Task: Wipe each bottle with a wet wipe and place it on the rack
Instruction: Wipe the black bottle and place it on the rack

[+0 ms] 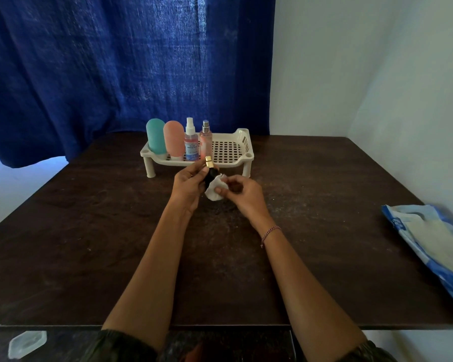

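Both hands grip black bottle and wipe before rack.

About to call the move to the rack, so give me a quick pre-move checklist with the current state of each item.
1. Left hand grips the black bottle: ok.
2. Right hand holds the wipe against the bottle: ok.
3. Bottle wiped all round: cannot tell.
4. Free space on the rack, right of the pink spray bottle: ok.
5. Four bottles on the rack standing upright: ok.
6. Table between hands and rack free of obstacles: ok.
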`<state>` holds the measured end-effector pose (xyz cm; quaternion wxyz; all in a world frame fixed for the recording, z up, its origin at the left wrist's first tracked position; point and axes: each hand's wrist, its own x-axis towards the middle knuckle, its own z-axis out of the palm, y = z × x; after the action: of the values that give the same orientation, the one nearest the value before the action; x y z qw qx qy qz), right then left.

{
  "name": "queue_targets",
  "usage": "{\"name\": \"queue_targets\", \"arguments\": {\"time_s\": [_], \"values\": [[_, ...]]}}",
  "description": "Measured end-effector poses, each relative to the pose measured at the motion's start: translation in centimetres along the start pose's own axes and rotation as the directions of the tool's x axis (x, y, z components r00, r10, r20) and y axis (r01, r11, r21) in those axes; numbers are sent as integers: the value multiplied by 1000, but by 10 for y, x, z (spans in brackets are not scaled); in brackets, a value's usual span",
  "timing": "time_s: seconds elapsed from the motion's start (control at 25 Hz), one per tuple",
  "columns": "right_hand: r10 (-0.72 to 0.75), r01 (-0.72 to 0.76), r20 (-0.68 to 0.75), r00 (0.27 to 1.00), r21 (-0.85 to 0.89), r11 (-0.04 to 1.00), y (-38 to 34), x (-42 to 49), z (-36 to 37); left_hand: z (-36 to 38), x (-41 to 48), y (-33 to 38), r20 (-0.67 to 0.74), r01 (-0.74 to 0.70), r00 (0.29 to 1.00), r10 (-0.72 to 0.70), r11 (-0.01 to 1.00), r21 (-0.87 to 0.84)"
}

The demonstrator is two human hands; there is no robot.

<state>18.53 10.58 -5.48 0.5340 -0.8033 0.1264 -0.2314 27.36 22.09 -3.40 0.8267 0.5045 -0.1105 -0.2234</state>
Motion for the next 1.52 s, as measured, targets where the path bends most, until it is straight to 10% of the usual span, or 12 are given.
{"name": "queue_targets", "arguments": {"time_s": [0.32, 0.84, 1.28, 1.52], "values": [[-64, 105, -263, 963, 146, 984, -2, 1, 1, 11, -9, -2, 159, 85, 983, -89, 996, 34], [112, -178, 150, 982, 561, 808, 0, 0, 10, 5, 0, 2, -82, -54, 996, 30, 951, -305], [86, -40, -91, 992, 418, 908, -7, -4, 2, 10, -2, -5, -49, 9, 999, -8, 1000, 17], [37, -1, -67, 997, 481, 877, -7, -3, 0, 8, 2, -7, -48, 153, 986, -158, 983, -103]]}}
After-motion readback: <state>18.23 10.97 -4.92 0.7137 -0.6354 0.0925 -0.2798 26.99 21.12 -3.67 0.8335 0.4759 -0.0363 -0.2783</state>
